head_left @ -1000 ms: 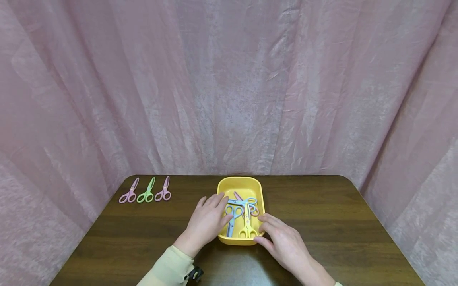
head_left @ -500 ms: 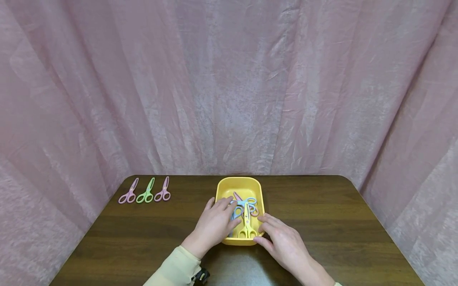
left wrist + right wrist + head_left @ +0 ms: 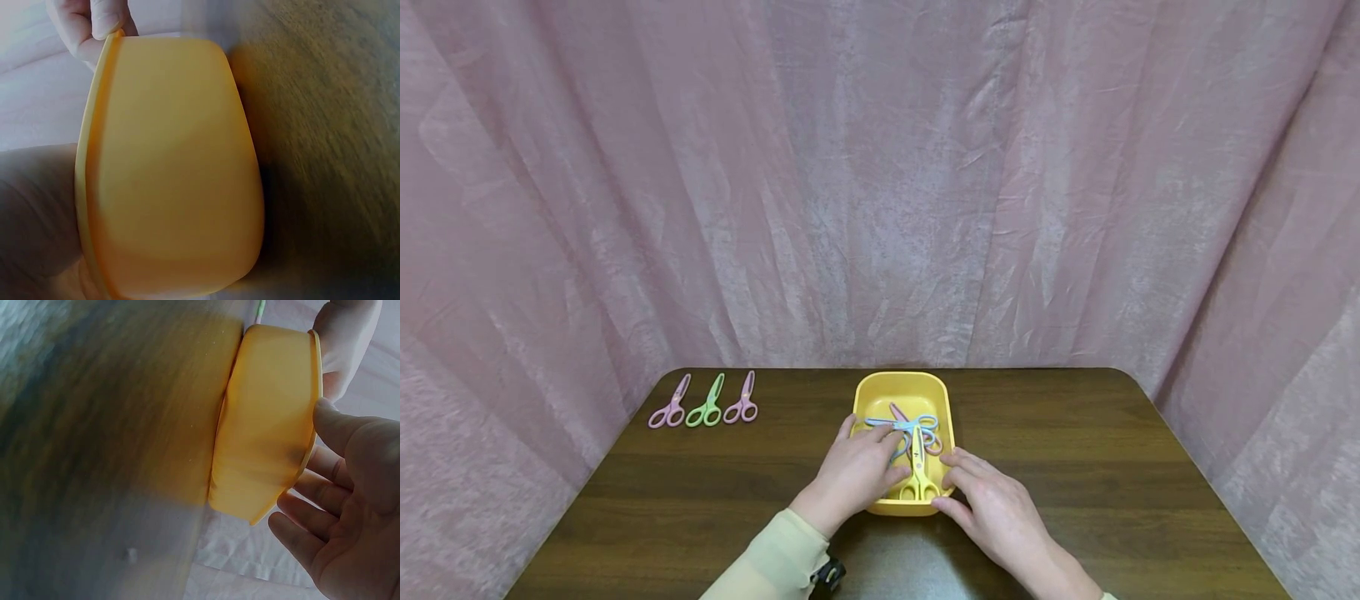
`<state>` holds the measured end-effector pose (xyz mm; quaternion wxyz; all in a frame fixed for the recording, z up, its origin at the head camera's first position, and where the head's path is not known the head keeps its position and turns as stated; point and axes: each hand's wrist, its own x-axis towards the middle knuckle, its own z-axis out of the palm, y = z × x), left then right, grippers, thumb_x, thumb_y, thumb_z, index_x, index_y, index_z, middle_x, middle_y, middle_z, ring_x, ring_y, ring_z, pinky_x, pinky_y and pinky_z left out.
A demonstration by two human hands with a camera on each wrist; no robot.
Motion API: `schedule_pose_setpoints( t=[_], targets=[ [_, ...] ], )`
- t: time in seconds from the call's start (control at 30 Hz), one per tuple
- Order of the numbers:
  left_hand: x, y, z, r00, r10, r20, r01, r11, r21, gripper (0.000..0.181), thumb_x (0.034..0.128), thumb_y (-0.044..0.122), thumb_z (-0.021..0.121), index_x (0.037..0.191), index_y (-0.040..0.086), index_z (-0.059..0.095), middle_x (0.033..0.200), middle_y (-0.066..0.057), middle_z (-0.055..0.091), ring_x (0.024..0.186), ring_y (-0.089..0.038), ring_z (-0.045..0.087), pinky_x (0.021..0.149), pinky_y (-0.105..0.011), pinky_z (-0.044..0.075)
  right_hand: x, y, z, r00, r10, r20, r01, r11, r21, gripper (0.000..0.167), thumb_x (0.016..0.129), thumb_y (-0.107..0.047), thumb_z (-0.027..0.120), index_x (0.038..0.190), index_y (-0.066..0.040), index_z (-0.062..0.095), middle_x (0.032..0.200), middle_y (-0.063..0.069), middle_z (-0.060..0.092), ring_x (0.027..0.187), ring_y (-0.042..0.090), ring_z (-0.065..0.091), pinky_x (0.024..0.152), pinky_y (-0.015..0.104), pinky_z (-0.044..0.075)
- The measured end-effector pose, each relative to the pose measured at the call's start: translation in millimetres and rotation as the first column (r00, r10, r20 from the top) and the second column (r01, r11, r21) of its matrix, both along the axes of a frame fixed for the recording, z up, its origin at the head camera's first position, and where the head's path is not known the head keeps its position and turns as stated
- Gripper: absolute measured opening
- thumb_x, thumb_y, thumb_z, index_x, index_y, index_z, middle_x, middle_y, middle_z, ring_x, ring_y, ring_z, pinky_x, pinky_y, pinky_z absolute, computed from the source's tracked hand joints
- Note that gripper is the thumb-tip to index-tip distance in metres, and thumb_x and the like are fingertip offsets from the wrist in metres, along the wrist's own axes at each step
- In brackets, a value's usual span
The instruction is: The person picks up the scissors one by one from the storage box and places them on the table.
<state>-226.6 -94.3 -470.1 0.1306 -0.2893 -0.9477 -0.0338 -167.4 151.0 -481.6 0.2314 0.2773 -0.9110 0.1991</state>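
Note:
A yellow plastic tray (image 3: 901,380) holds several pairs of children's scissors. My left hand (image 3: 854,471) reaches over its left rim, fingers down inside. Beneath that hand lie mostly covered blue scissors (image 3: 901,443); whether the fingers grip them is hidden. Just beyond, another pair of blue scissors (image 3: 898,424) crosses pink scissors (image 3: 936,447). Yellow scissors (image 3: 918,467) lie to the right of my left thumb, handles toward me. At the tray's near right corner my right hand (image 3: 992,504) pinches the rim, thumb on the near side, as the right wrist view also shows.
On the table's (image 3: 1075,433) far left, pink scissors (image 3: 672,407), green scissors (image 3: 706,405) and a second pair of pink scissors (image 3: 742,402) lie in a row, blades away from me. A pink curtain (image 3: 895,183) hangs behind the table.
My left hand has moved right and deeper into the tray, covering most of the nearer blue scissors that showed fully before. My right hand has stayed at the corner.

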Motion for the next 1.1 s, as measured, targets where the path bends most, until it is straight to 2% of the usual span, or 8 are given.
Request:
schedule_pose_setpoints(
  t=[0.13,0.37,0.57,0.87,1.1],
  targets=[
    [-0.9,0.7,0.0,1.0,-0.005,0.012,0.005,1.0,-0.007,0.047,0.0965,0.047,0.084,0.128,0.014,0.078,0.129,-0.002,0.076,0.114,-0.023,0.076,0.119,-0.066,0.04,-0.1,0.2,0.0,1.0,0.001,0.001,-0.001,1.0,-0.004,0.028,0.088,-0.037,0.094,0.092,-0.017,0.074,0.131,-0.003,0.077,0.131,0.02,0.07,0.09,0.044,0.063],
    [-2.6,2.2,-1.3,0.997,0.01,0.077,-0.006,0.998,-0.057,0.05,0.0966,0.05,0.083,0.133,0.016,0.078,0.128,0.0,0.077,0.115,-0.022,0.076,0.123,-0.068,0.034,0.1,-0.3,0.2,1.0,-0.003,0.015,0.003,1.0,0.003,0.028,0.088,-0.038,0.093,0.093,-0.018,0.074,0.132,-0.003,0.077,0.132,0.021,0.07,0.091,0.044,0.063],
    [-2.1,2.8,-0.5,0.996,0.016,0.091,-0.008,0.996,-0.087,0.045,0.0944,0.052,0.084,0.124,0.019,0.081,0.116,0.001,0.079,0.111,-0.018,0.075,0.123,-0.068,0.033,0.3,-0.5,0.3,1.0,-0.002,0.012,0.002,1.0,0.0,0.028,0.088,-0.038,0.093,0.093,-0.018,0.073,0.132,-0.003,0.077,0.133,0.019,0.069,0.092,0.044,0.063],
    [-3.9,4.8,0.2,0.991,0.028,0.127,-0.013,0.993,-0.121,0.043,0.0923,0.05,0.087,0.125,0.023,0.082,0.123,0.001,0.077,0.107,-0.021,0.076,0.125,-0.069,0.029,-0.7,-0.3,-1.0,1.0,0.004,0.014,-0.004,1.0,-0.004,0.027,0.089,-0.038,0.093,0.093,-0.019,0.074,0.133,-0.003,0.077,0.134,0.02,0.069,0.094,0.045,0.062],
    [-5.5,5.8,-0.2,0.989,0.034,0.145,-0.018,0.994,-0.11,0.032,0.09,0.048,0.089,0.111,0.025,0.083,0.109,-0.001,0.071,0.099,-0.022,0.073,0.125,-0.07,0.028,-0.5,-0.2,-0.8,1.0,0.0,0.019,0.0,1.0,0.0,0.027,0.089,-0.038,0.093,0.093,-0.019,0.074,0.133,-0.002,0.077,0.134,0.021,0.069,0.094,0.045,0.062]
  ],
)
